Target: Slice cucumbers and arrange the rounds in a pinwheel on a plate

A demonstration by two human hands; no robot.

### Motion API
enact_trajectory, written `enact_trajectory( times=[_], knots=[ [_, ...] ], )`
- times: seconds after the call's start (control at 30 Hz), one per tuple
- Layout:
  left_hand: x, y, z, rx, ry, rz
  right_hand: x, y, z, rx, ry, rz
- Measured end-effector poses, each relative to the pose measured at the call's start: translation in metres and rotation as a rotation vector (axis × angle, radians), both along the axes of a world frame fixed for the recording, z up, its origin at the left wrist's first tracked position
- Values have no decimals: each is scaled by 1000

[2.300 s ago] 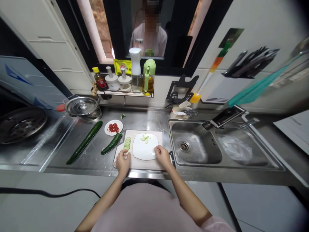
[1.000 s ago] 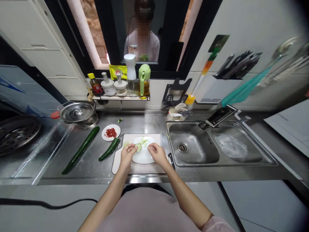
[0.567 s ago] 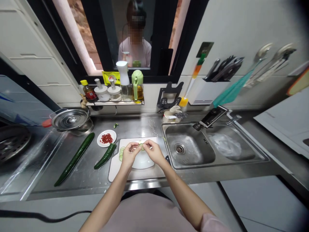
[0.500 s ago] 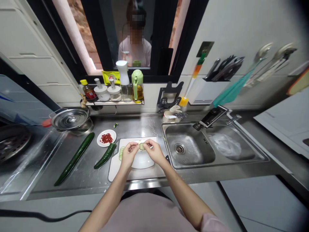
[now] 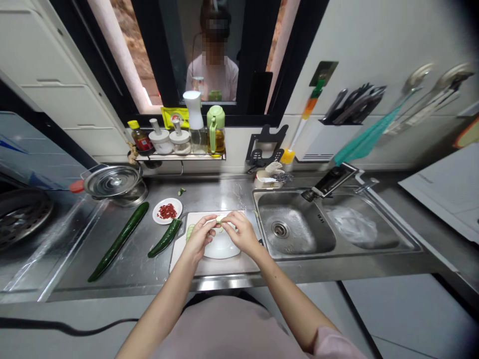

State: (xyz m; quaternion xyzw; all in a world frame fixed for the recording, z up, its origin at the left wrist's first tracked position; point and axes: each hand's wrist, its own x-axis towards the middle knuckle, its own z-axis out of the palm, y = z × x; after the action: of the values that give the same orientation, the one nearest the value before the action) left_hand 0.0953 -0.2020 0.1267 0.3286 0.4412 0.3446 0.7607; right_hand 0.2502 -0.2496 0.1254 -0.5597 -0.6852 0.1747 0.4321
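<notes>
At the stainless-steel desk, left hand and right hand hold between their fingertips one small pale-green cucumber slice, equally near both, long axis indeterminable, over the far part of the squarish glossy white plate.

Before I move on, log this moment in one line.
left hand: pinching cucumber piece; right hand: pinching same piece; beneath: white plate on cutting board; left of board: cut cucumber, dish of red pieces
</notes>
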Motion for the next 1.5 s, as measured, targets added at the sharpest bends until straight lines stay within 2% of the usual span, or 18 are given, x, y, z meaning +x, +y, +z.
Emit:
enact_trajectory(
  times=[0.3, 0.63, 1.1, 1.23, 1.4, 1.5],
  knots=[
    [2, 3, -3, 169, 50, 77, -2, -2, -1, -31, -48, -19],
    [7, -2, -2, 368, 68, 135, -3, 0, -5, -67, 40, -22],
    [15, 0, -17, 392, 76, 100, 2, 4, -19, -258, 290, -63],
    [22, 3, -38, 358, 84, 58, 13, 1, -38, -325, 277, -75],
    [34, 2, -90, 252, 79, -1, 27, -8, -82, -490, 151, -148],
    [40, 1, -119, 221, 172, -40, 30, -13, -102, -577, 38, -195]
  ],
)
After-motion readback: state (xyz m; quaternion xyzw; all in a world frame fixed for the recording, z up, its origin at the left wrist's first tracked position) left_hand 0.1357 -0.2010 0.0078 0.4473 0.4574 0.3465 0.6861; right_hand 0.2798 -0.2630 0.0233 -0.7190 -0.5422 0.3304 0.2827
